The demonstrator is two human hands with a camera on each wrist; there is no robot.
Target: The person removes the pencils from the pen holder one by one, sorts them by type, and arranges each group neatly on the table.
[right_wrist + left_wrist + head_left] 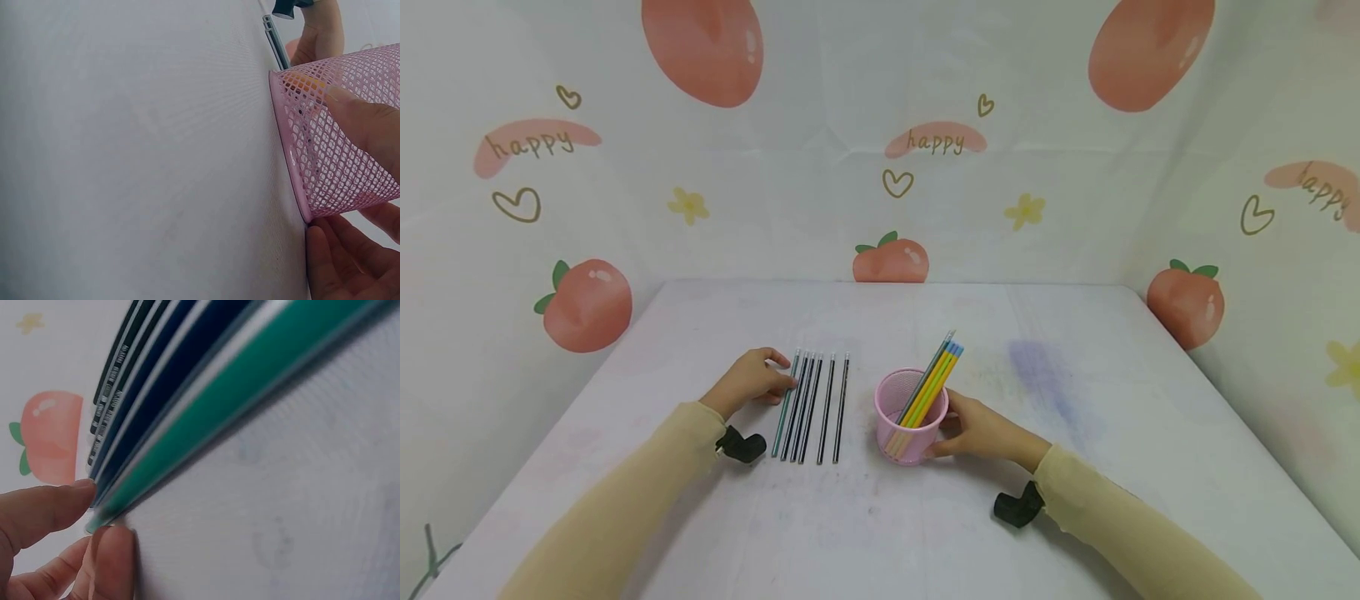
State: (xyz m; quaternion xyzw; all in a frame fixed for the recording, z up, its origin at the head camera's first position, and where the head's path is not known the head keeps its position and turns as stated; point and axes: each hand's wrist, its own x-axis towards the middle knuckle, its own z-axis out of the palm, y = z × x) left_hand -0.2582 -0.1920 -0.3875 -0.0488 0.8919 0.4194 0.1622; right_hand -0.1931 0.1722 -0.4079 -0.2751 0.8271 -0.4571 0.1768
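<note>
A pink mesh pencil cup stands upright on the table, with several yellow pencils and a dark one leaning in it. My right hand grips the cup's side; in the right wrist view the thumb presses the mesh and other fingers lie by the base. Left of the cup, several dark striped pencils lie in a row, the green pencil outermost. My left hand is at the green pencil's upper part, fingers loosely bent, the pencil not visibly pinched.
The white table meets a printed backdrop behind and at both sides. Black wrist mounts sit below both sleeves. A purple stain marks the table at right.
</note>
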